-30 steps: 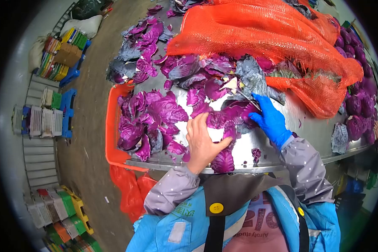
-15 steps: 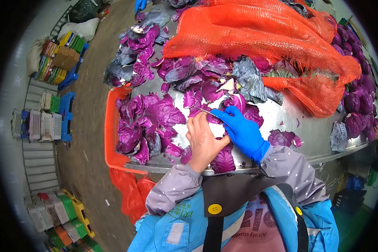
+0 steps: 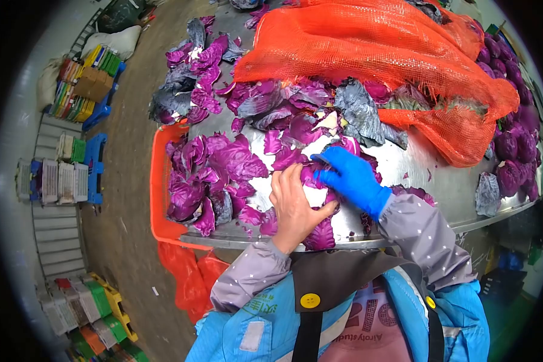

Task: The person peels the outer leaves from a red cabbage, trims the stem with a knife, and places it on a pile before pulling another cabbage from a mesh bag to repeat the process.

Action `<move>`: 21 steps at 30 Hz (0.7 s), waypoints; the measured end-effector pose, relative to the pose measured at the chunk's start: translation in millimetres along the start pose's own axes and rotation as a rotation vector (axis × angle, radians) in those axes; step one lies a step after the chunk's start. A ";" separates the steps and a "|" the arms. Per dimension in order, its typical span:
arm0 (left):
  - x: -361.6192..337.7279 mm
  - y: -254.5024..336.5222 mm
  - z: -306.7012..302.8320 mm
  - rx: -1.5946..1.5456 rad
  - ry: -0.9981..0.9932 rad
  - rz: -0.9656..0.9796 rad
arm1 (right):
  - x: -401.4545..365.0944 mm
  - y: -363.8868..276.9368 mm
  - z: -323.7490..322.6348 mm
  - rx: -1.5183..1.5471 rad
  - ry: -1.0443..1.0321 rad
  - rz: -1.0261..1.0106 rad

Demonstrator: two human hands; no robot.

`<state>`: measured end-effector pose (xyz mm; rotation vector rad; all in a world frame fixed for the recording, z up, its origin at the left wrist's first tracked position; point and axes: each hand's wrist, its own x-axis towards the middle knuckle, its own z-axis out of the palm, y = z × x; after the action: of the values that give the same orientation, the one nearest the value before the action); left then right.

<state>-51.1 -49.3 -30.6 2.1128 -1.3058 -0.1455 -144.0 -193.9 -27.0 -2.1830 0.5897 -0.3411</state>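
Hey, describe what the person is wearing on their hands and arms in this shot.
The left hand is bare, with no glove. The right hand is covered by a bright blue glove. The left sleeve and right sleeve are grey with small white specks, joining a light blue top.

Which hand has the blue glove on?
The right hand, over the purple cabbage leaves; the left hand beside it is bare.

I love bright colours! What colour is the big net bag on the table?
Orange all over. The net bag shows best in the head view.
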 end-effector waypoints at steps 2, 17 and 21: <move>0.5 1.5 0.3 -0.006 -0.008 0.000 | 5.0 12.7 1.2 -0.121 0.133 -0.037; -22.7 -12.0 -2.1 -0.089 -0.068 0.074 | 23.6 3.7 -4.4 0.241 -0.270 0.024; -24.9 -16.9 0.0 -0.115 -0.021 0.091 | 27.2 1.2 7.3 -0.146 -0.123 -0.081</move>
<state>-50.6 -23.4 -46.0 1.9576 -1.3703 -0.2000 -118.0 -204.0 -31.4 -2.3540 0.4716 -0.2092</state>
